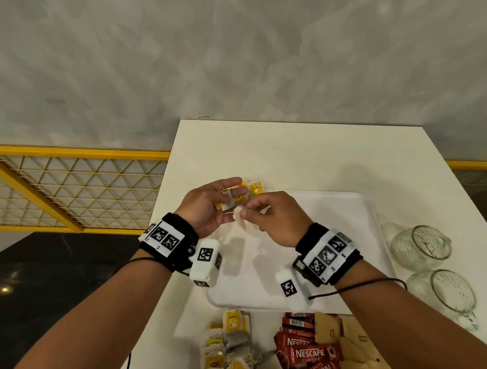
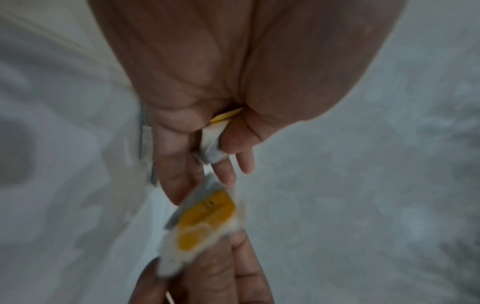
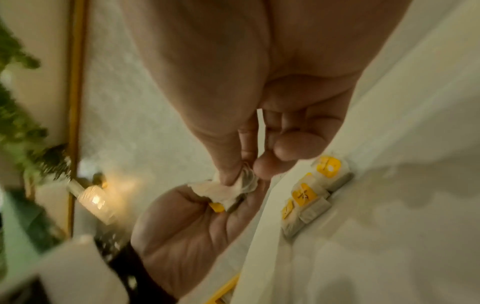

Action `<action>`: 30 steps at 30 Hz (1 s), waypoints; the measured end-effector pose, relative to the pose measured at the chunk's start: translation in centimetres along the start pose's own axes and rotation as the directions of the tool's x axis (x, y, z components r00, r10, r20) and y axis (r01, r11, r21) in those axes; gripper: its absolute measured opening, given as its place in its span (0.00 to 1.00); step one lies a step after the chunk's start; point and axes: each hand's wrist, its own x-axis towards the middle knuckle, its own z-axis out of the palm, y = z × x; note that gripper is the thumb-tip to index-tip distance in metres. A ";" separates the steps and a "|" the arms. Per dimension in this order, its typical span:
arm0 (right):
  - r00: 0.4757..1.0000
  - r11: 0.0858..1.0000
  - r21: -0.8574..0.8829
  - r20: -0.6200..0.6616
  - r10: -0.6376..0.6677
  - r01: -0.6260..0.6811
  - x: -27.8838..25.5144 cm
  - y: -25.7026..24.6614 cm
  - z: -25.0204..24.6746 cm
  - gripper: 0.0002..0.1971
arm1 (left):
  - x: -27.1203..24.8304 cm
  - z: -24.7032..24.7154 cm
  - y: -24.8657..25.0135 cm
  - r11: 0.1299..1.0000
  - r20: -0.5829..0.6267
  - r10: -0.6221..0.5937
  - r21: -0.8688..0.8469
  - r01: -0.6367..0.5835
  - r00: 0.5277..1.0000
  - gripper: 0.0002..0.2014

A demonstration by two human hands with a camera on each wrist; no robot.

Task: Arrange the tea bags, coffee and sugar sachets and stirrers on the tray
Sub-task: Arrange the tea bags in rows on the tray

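Note:
Both hands hover over the far left corner of the white tray (image 1: pixel 317 236). My left hand (image 1: pixel 228 195) grips a small stack of tea bags (image 2: pixel 211 144) with yellow tags between thumb and fingers. Thumb and forefinger of my right hand (image 1: pixel 243 213) pinch one white tea bag (image 3: pixel 233 185) just off that stack. Three tea bags (image 3: pixel 306 193) lie in a row along the tray's far left rim. On the table in front of the tray lie a heap of tea bags (image 1: pixel 230 354), red coffee sachets (image 1: pixel 308 354) and brown sugar sachets (image 1: pixel 351 335). No stirrers show.
Two clear glass mugs (image 1: pixel 420 247) lie on their sides on the white table (image 1: pixel 293 155), right of the tray. A yellow mesh railing (image 1: pixel 56 186) runs beyond the table's left edge. Most of the tray's surface is bare.

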 end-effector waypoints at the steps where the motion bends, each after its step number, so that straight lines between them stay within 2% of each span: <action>1: 0.998 0.995 0.082 0.031 0.047 -0.050 -0.1 -0.1 -0.4 0.05 | -0.1 0.1 0.0 0.999 -0.021 0.002 0.042 -0.001 1.000 0.24; 3: 0.984 0.945 0.280 0.102 0.147 -0.171 -0.4 -0.5 -1.2 0.05 | -0.3 0.2 0.0 0.985 -0.024 0.034 0.169 -0.030 0.999 0.25; 5: 0.958 0.863 0.420 0.174 0.228 -0.281 -0.7 -0.9 -2.0 0.05 | -0.5 0.2 0.0 0.952 0.052 0.095 0.289 -0.105 0.994 0.25; 7: 0.937 0.826 0.451 0.238 0.254 -0.338 -0.8 -0.7 -2.5 0.04 | -1.0 0.5 0.1 0.879 0.135 0.148 0.436 -0.193 0.980 0.23; 9: 0.923 0.814 0.450 0.283 0.260 -0.367 -0.8 -0.4 -2.8 0.06 | -1.2 1.2 0.2 0.777 0.171 0.207 0.569 -0.268 0.963 0.14; 12: 0.916 0.806 0.449 0.295 0.273 -0.385 -0.9 -0.2 -2.9 0.06 | -1.0 2.2 0.2 0.698 0.176 0.268 0.642 -0.317 0.947 0.02; 15: 0.927 0.811 0.455 0.238 0.289 -0.369 -0.9 0.1 -2.9 0.08 | -0.8 2.5 0.1 0.663 0.141 0.311 0.677 -0.321 0.940 0.03; 18: 0.949 0.843 0.436 0.166 0.267 -0.314 -0.8 0.8 -2.9 0.14 | -0.3 2.1 0.0 0.646 0.079 0.347 0.701 -0.300 0.934 0.04; 21: 0.965 0.901 0.351 0.149 0.216 -0.256 -0.7 1.0 -2.5 0.10 | 0.0 1.9 -0.3 0.655 0.044 0.354 0.701 -0.281 0.934 0.04; 26: 0.990 0.965 0.219 0.014 0.142 -0.142 1.2 2.0 -1.5 0.04 | 0.4 1.3 -0.6 0.697 -0.022 0.323 0.683 -0.221 0.946 0.02; 30: 0.978 0.987 0.077 -0.139 0.153 -0.143 3.8 3.8 -1.7 0.10 | 1.0 -0.6 -0.4 0.636 -0.083 0.328 0.756 -0.155 0.941 0.02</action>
